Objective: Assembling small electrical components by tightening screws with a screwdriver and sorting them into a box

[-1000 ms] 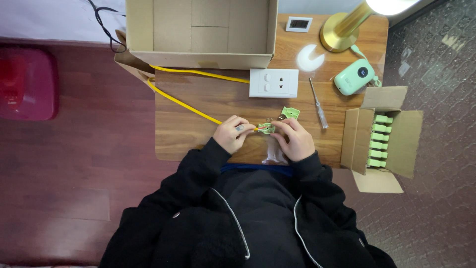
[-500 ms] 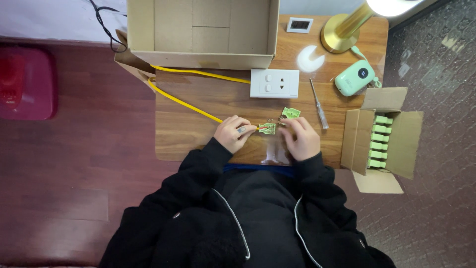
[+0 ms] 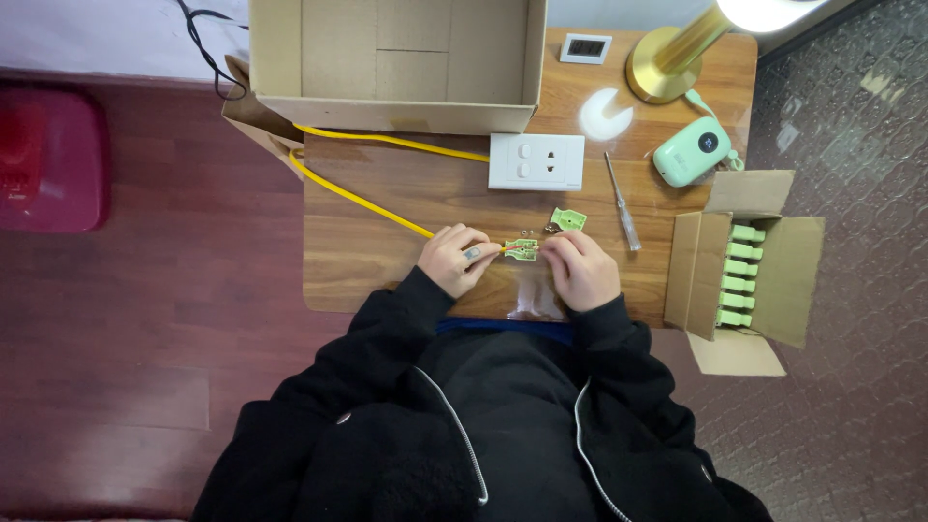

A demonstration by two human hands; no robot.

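Head view looks straight down on us seated at a small wooden surface point(image 3: 387, 271). Our left hand point(image 3: 456, 259) pinches the end of a yellow cable point(image 3: 362, 198), fingers curled around it just left of a small green connector piece point(image 3: 522, 249). Our right hand point(image 3: 580, 271) is closed on the right side of that same green piece, so the part sits between both hands at the near edge of the surface, roughly at its middle. The cable runs from our left hand far and left, bends at the surface's corner and passes back right beneath a large open cardboard box point(image 3: 396, 58) at the far side.

Just beyond our right hand lies a second green piece point(image 3: 568, 218), apart from the one we hold. A white wall socket plate point(image 3: 536, 161) rests farther off, with a screwdriver point(image 3: 623, 203) to its right. Farther right sit a mint-green device point(image 3: 690, 151) and the brass base of a lamp point(image 3: 667, 63). At the right edge stands a small open carton point(image 3: 773, 261) holding a row of green parts point(image 3: 739, 275).
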